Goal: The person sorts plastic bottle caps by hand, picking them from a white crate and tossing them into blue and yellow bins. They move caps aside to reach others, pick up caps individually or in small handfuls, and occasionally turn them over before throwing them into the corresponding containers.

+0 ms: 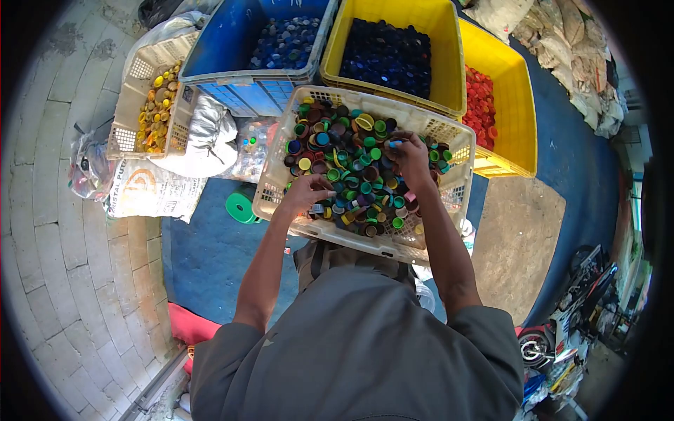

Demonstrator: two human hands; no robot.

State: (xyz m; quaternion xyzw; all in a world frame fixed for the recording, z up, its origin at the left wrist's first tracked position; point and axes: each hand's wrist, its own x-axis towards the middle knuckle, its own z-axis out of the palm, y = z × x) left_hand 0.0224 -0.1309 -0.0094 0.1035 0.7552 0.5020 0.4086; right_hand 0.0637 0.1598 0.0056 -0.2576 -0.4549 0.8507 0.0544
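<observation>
Plastic caps (pixel 351 182), mixed colours, fill the basket (pixel 270 189) before us. Our left hand (pixel 309 191) rests on them, fingers bent; right hand (pixel 411 158) curls over caps further back. Can't tell if either grips any.

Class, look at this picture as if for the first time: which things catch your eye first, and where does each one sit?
The white basket heaped with mixed-colour caps sits in the middle, with the left hand and right hand both down among them. Behind it stand a blue crate of blue caps and a yellow crate of dark caps; red caps fill a second yellow crate at the right.
</observation>
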